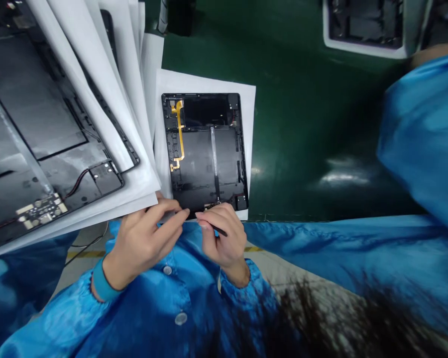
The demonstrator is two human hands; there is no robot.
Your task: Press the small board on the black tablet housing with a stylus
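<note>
A black tablet back housing [197, 149] lies face up on a white sheet [205, 79], with its inner side showing. A yellow flex cable [181, 136] runs down its left part, and a grey-black strip [214, 154] runs down the middle to a small board [211, 205] at the near edge. My left hand [145, 238] reaches to the near left edge, fingers bent and apart, tips by the rim. My right hand [224, 236] pinches a slim black stick-like tool [218, 229] at the near edge; its working tip is hidden.
To the left rises a stack of similar tablet housings [41, 109] interleaved with white sheets [149, 64]. The table [302, 124] is glossy green. A tray [366, 47] with dark parts stands at the far right, near a co-worker's blue sleeve [425, 129].
</note>
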